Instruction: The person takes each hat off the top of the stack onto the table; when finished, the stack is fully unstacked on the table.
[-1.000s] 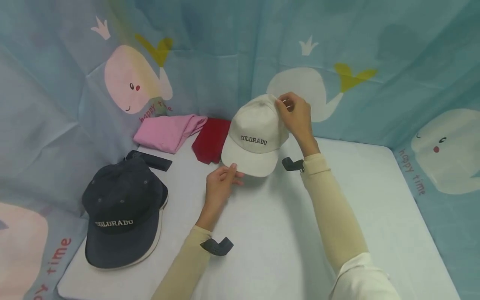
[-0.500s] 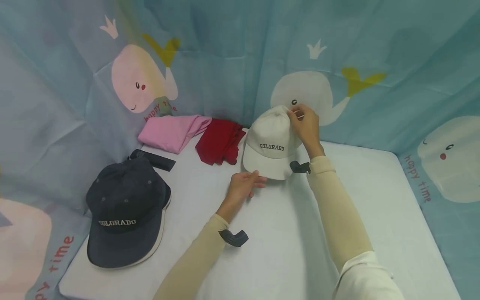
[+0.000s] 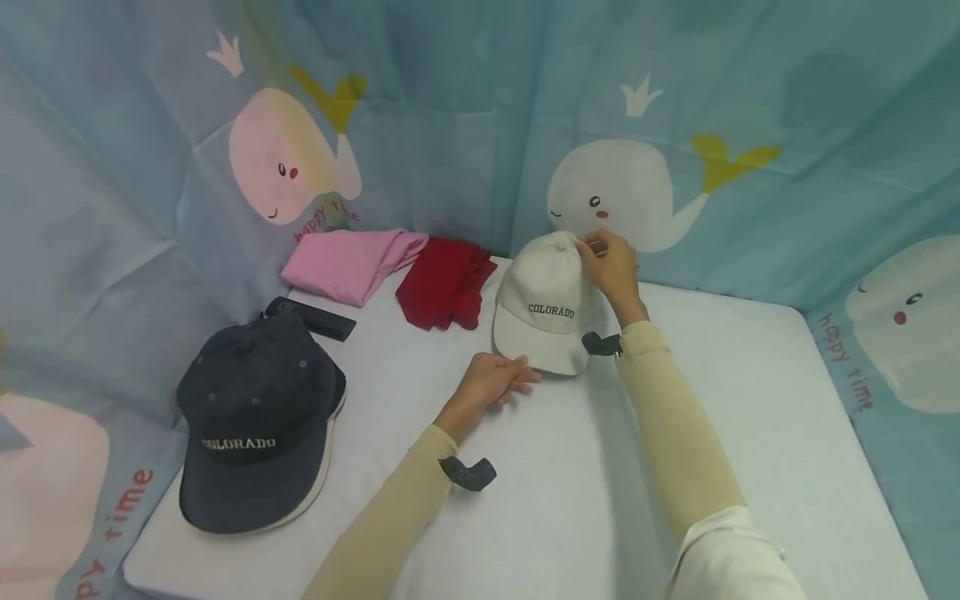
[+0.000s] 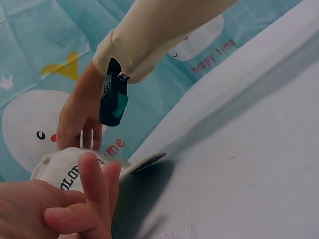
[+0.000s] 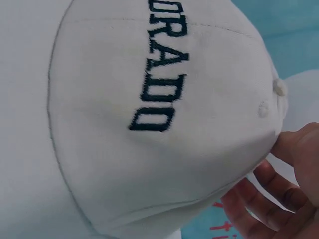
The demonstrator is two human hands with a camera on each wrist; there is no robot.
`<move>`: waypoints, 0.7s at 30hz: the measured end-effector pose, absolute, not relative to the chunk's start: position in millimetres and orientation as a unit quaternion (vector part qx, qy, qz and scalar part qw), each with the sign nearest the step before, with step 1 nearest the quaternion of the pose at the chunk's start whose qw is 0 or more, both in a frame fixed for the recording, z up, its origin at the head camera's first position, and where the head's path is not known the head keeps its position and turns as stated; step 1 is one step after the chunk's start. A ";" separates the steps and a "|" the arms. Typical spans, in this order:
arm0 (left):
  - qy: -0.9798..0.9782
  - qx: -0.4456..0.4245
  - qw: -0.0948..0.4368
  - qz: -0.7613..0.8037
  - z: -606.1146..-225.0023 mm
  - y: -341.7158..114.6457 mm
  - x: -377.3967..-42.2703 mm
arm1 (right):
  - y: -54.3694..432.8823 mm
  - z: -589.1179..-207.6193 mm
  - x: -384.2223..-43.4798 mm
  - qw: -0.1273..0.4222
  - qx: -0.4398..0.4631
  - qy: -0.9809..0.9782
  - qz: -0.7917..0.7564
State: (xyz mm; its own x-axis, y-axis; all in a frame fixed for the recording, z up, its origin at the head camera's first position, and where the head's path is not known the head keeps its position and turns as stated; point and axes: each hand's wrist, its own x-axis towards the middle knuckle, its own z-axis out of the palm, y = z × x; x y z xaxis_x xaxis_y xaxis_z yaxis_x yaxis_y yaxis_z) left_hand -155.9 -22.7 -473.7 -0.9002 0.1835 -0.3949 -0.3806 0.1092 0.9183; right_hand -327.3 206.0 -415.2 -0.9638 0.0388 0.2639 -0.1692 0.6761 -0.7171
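Observation:
A cream baseball cap (image 3: 551, 283) with "COLORADO" across its front is at the back middle of the white table, its brim facing me. My right hand (image 3: 617, 267) pinches the crown near its top; in the right wrist view the thumb lies on the fabric and the other fingers curl behind it. My left hand (image 3: 489, 383) is just in front of the brim's left edge, fingertips right at the rim. In the left wrist view its fingers (image 4: 97, 184) are extended and overlap the cap. The far side of the cap is hidden.
A navy "COLORADO" cap (image 3: 255, 425) sits on a second light brim at the left. Behind it lies a black strap-like piece (image 3: 322, 319). Folded pink cloth (image 3: 352, 265) and dark red cloth (image 3: 442, 283) lie along the back. A whale-print curtain (image 3: 450, 142) surrounds the table (image 3: 750, 400).
The cream cap has shifted right and come down lower, revealing more of the red cloth. Both hands moved with it; the left thumb slipped off the brim to its edge.

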 end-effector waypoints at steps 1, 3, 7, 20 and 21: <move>0.715 -0.062 0.220 0.661 -473.9 -24.4 -154.8 | 206.7 -416.7 -325.8 0.127 0.037 -0.907 0.400; 0.712 -0.051 0.235 0.660 -474.1 -27.3 -153.6 | 208.1 -418.2 -323.5 0.121 0.040 -0.908 0.399; 0.707 -0.038 0.263 0.656 -476.0 -32.1 -152.1 | 208.7 -416.7 -322.1 0.103 0.035 -0.916 0.385; 0.785 0.033 0.211 0.581 -426.7 -79.3 -101.5 | 151.3 -328.5 -304.4 0.224 0.145 -0.877 0.400; 0.788 0.028 0.192 0.585 -418.0 -87.4 -92.2 | 142.9 -319.8 -299.8 0.225 0.155 -0.872 0.406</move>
